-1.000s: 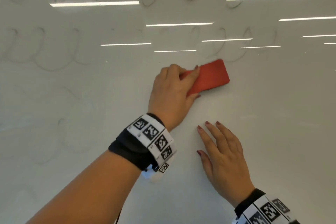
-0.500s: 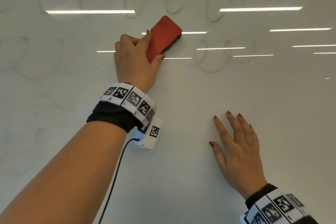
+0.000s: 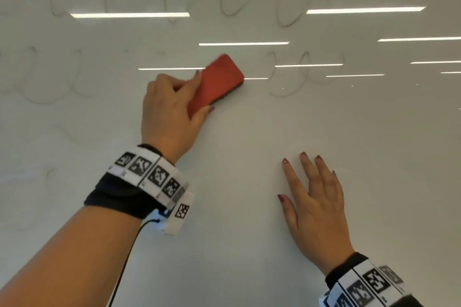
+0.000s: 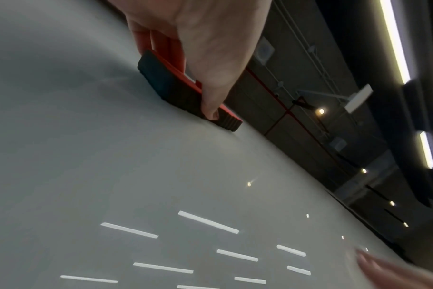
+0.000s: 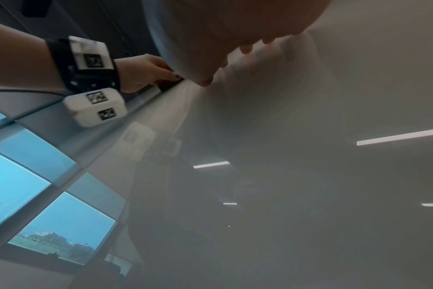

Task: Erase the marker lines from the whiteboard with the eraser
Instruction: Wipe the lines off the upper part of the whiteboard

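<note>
- Since half a second ago the eraser [image 3: 216,82] has dropped from the upper wavy row down to the middle row and a little to the right, while the right hand [image 3: 315,203] has kept its flat spot low on the whiteboard [image 3: 249,244]
- Left hand [image 3: 172,112] grips the red eraser by its near end, thumb on the lower long edge and fingers [image 3: 192,81] curled over the upper one; the left wrist view shows the dark felt face lying flat on the board
- Right hand's fingers are straight and spread, palm pressed to the board, holding nothing; it seems to act as a brace
- Eraser sits in a wiped gap of the middle row, with faint loops [image 3: 289,75] just to its right and more faint waves [image 3: 50,77] well to its left
- Upper wavy line [image 3: 249,0] runs across the top, only lightly faded
- Step in hand: mid-stroke wiping, roughly partway through, as pale traces remain on several rows
- Next move likely calls for a firm sweep right over the loops, felt kept flat, then passes along the top row and the left side
</note>
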